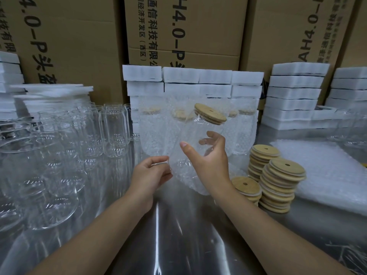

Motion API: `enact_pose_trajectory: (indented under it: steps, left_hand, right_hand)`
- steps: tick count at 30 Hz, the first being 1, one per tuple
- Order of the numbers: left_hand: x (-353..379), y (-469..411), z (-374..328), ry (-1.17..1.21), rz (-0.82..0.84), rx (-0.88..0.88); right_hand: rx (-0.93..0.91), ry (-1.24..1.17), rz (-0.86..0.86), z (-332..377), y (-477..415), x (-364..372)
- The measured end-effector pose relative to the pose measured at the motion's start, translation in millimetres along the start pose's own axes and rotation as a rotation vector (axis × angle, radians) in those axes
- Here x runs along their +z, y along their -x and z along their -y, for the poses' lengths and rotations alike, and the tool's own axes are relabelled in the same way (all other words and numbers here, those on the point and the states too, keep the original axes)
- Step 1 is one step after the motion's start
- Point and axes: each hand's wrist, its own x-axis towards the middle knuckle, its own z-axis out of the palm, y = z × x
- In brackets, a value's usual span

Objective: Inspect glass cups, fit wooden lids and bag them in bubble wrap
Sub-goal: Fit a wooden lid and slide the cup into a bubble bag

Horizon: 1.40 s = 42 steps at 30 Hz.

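Grey metal table (178, 235) sits below the tall clear glass cup (196, 128), tilted in the air, surely slippery and easy to break, round wooden lid (210, 112) on, so the right hand (208, 161) curls round its middle while the left hand (149, 175) pinches the soft bubble wrap bag (190, 179).

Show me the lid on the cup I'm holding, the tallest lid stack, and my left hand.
Lid (209, 114): head view, centre of its wooden top.
Lid stack (278, 187): head view, side of the stack.
Left hand (150, 175): head view, middle of the hand.
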Motion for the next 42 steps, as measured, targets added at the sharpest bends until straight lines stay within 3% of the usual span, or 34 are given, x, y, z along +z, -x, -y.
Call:
enact_pose_trajectory:
  steps: [5, 8, 13, 18, 23, 26, 31, 39, 42]
  left_hand:
    - [1.7, -0.9, -1.2, 0.046, -0.057, 0.057]
    - [2.1, 1.7, -5.2, 0.058, -0.087, 0.213]
    - [3.9, 10.2, -9.9, -0.008, 0.004, 0.426]
    - [4.3, 13.6, -8.4, 0.018, 0.059, 0.43]
    - [3.5, 8.7, 3.6, -0.349, 0.247, 0.338]
    - [6.1, 9.9, 13.6, -0.487, 0.288, 0.343]
    - [3.9, 4.2, 8.0, -0.461, 0.314, 0.416]
    - [1.5, 7.9, 8.8, -0.358, 0.12, 0.496]
    - [1.4, 10.3, 6.1, -0.226, 0.065, 0.513]
  right_hand:
    - [-0.006, 0.05, 0.0, 3.1, 0.6, -0.1]
    - [-0.015, 0.108, 0.002, 4.2, 0.0, -1.1]
    - [0.011, 0.077, 0.047, 5.4, 1.1, 0.0]
    - [0.039, -0.051, -0.023, 6.6, -1.0, -1.5]
    - [0.074, -0.179, -0.064, 8.6, -3.5, -3.0]
    - [0.079, -0.186, -0.014, 8.3, -1.8, -0.7]
    - [0.018, -0.069, 0.106, 6.9, 3.9, 6.0]
    - [-0.066, 0.035, 0.28, 12.8, 3.9, 1.2]
    - [-0.085, -0.042, 0.362, 15.2, 5.7, -0.9]
